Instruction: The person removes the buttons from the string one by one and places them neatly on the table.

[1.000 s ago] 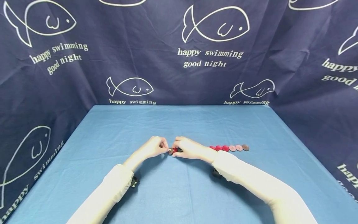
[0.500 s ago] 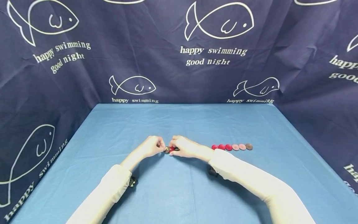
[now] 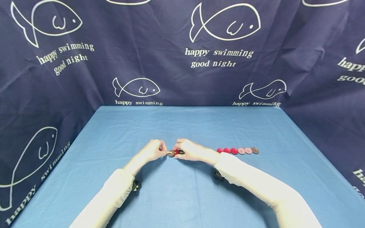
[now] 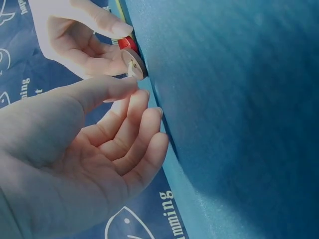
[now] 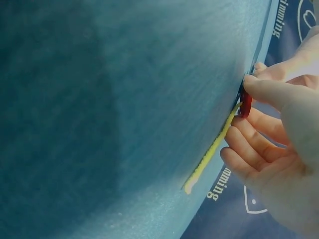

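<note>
My left hand (image 3: 154, 150) pinches the pale end of a yellow cord (image 5: 212, 149) between thumb and index finger. That end comes out through a brown button (image 4: 134, 63), which stands on edge in the left wrist view. Right behind it is a red button (image 4: 127, 43), touching it. My right hand (image 3: 189, 150) holds the red button between thumb and fingers, and part of it is hidden. In the right wrist view the cord runs from the red button (image 5: 245, 103) down to a white tip on the cloth.
A row of loose buttons lies right of my right wrist: three red buttons (image 3: 227, 151), two pink buttons (image 3: 244, 151) and a brown one (image 3: 255, 150). Blue cloth (image 3: 182, 123) covers the table. A dark fish-print curtain (image 3: 182, 88) stands behind.
The view has shifted a little. Both hands have moved slightly left, uncovering the nearest red button of the row. A short piece of cord now shows between my left fingertips and the brown button.
</note>
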### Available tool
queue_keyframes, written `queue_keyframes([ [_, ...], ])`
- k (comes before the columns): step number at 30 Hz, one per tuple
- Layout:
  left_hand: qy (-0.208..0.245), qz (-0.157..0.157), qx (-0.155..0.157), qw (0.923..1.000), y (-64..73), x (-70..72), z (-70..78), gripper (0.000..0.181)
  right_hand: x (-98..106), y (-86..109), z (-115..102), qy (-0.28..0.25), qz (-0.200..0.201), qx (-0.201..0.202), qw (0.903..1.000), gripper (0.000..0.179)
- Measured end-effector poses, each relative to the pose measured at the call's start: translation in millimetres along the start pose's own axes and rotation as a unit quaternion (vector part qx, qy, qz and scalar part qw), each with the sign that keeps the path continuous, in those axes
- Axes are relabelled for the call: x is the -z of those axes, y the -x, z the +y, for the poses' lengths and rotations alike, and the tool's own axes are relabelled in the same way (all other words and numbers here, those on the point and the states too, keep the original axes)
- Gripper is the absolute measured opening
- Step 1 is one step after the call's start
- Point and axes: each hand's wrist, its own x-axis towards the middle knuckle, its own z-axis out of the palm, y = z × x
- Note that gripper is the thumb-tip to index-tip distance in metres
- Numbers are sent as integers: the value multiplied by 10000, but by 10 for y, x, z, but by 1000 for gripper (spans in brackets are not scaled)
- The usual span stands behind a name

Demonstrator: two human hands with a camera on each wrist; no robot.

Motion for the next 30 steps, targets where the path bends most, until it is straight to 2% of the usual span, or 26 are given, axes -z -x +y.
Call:
queue_keyframes([
  [6,43,29,66,10000,-12,-21,-9,7,9,18,25,-63,-52,-23,10000,16],
  [14,39,99,10,9999,-11,-49,-28,5,67,61,50,-401,-58,-44,9992,18],
  [23,157,215,80,9996,-9,-55,-21,5,82,95,71,-397,-49,-141,9991,14],
  [30,248,87,231,9994,-1,-48,0,5,79,135,70,-410,-64,-165,9990,16],
])
